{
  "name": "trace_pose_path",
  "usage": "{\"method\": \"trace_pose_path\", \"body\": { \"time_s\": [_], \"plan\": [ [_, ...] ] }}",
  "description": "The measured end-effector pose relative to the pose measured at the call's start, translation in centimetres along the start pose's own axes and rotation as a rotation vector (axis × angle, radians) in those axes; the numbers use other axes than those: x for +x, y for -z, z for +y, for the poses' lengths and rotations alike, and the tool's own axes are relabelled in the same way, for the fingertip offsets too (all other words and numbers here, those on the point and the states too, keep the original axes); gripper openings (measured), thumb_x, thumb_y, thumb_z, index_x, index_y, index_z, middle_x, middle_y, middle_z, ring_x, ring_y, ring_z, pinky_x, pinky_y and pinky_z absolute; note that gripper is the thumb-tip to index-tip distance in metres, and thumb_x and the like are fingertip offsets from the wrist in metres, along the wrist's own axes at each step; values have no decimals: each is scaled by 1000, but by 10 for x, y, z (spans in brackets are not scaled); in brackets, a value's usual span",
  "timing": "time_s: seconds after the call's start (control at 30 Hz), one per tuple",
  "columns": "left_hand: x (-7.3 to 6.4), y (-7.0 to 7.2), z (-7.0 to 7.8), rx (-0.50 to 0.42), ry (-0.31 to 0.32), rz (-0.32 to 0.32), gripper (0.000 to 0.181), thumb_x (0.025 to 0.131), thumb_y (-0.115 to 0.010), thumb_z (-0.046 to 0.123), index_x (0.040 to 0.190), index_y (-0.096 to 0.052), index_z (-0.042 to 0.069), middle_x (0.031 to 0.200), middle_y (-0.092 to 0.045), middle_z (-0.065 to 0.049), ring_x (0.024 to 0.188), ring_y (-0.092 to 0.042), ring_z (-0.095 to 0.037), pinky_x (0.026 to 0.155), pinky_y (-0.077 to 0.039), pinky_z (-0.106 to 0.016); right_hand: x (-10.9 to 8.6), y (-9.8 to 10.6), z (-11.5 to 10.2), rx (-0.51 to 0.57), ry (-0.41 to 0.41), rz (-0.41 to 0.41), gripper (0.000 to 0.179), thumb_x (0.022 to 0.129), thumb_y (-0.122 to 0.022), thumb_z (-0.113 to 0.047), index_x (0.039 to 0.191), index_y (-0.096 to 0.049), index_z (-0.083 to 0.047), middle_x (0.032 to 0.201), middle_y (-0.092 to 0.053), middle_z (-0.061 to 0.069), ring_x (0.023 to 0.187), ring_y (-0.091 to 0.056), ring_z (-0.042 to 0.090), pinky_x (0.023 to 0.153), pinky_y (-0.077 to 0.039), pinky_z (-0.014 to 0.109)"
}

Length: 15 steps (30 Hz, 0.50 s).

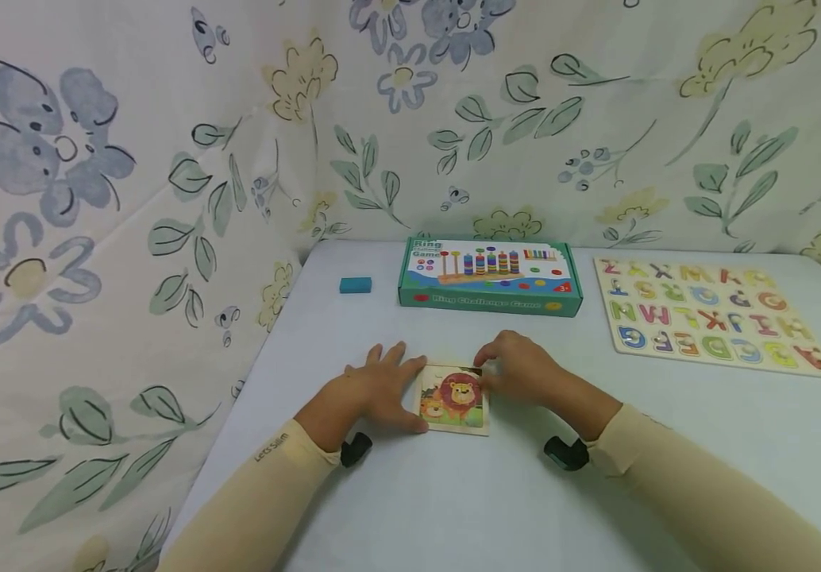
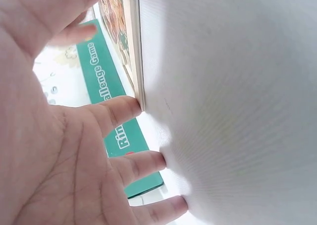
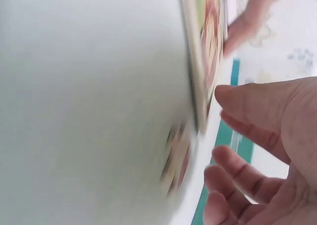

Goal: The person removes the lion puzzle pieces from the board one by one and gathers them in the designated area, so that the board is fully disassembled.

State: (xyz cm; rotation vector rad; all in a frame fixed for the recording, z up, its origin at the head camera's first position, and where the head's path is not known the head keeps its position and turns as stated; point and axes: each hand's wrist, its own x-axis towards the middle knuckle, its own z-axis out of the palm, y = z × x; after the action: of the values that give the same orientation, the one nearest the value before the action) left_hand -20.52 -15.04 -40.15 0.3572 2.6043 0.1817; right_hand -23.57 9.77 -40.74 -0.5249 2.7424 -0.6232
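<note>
A small square wooden lion puzzle (image 1: 446, 401) lies flat on the table in the head view, with a lion picture and a pale frame. My left hand (image 1: 384, 395) spreads along its left side, index fingertip at the far corner and thumb at the near one. The remaining left fingers (image 2: 138, 165) reach straight toward the tabletop. At the far right corner, my right hand (image 1: 521, 369) pinches the puzzle's edge with thumb and index finger, the other fingers curled. In the right wrist view, a blurred brown-red patch (image 3: 176, 158) shows beside the puzzle's end.
A green Ring Challenge Game box (image 1: 489, 278) stands behind the puzzle. To its left is a small teal block (image 1: 356, 285); to its right, a wooden alphabet board (image 1: 711, 318) with coloured letters. A floral curtain (image 1: 453, 119) borders the white table (image 1: 453, 500) at the back and left.
</note>
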Motion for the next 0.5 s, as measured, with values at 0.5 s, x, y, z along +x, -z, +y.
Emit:
{"method": "trace_pose_path", "body": {
  "time_s": [0.5],
  "plan": [
    [-1, 1, -1, 26, 5, 0, 105, 77, -77, 69, 163, -25, 37, 173, -11, -5, 157, -7, -44, 110, -25, -79, 21, -13, -48, -144, 91, -79, 28, 87, -83, -25, 115, -78, -30, 123, -58, 9, 113, -48, 29, 92, -50, 48]
  ]
}}
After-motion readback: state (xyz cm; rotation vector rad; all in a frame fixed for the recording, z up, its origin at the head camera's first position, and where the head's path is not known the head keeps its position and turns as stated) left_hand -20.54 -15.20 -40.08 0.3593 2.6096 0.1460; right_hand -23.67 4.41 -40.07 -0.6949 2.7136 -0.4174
